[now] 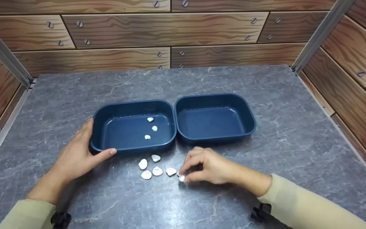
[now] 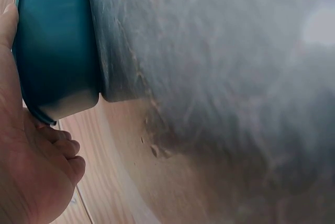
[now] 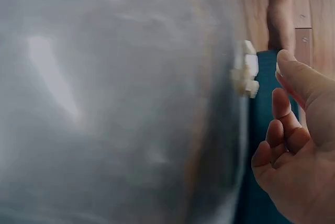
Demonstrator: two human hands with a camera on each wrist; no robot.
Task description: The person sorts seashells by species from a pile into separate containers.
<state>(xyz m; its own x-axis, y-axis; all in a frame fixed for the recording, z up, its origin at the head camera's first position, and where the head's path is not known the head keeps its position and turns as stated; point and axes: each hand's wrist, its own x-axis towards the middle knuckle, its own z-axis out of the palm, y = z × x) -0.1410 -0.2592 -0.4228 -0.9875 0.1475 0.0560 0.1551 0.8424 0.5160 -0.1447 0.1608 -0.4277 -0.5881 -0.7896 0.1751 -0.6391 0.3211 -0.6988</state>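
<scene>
Pinches, with the right hand [image 1: 213, 167], a small white shell-like piece [image 1: 182, 178] between thumb and fingers, low at the grey marbled bench [image 1: 297, 133] (cannot tell whether touching it). Rests the left hand [image 1: 78, 152], relaxed and straight-fingered, against the outer end of a dark-blue rounded rectangular plastic tub [image 1: 138, 150], with the thumb at the near rim. Inside, towards the right end, three white pieces [image 1: 154, 128]; in front, on the bench, five loose white pieces [image 1: 157, 171]; just beside, a matching dark-blue plastic tub [image 1: 214, 139].
</scene>
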